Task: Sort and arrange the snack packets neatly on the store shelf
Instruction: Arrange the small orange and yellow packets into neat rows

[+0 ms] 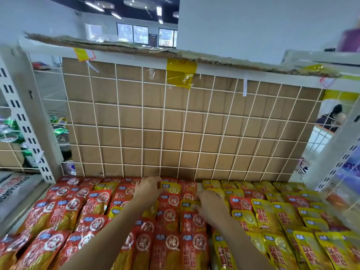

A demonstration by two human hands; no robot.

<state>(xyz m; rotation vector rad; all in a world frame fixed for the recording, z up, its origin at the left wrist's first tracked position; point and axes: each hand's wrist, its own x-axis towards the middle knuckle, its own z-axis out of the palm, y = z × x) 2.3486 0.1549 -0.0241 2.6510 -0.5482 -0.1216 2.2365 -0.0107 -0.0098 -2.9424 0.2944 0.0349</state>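
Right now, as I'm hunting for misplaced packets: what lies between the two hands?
Head view: between the left hand and the right hand lie one yellow packet, right beside the left hand, and red packets around it.

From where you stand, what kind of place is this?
Probably a shop: identical red snack packets and yellow snack packets fill a shelf with a wire grid back, and drink cans sit to the left.

One head-worn view — looking forward and down, close over the shelf (23,199) of packets (171,248).
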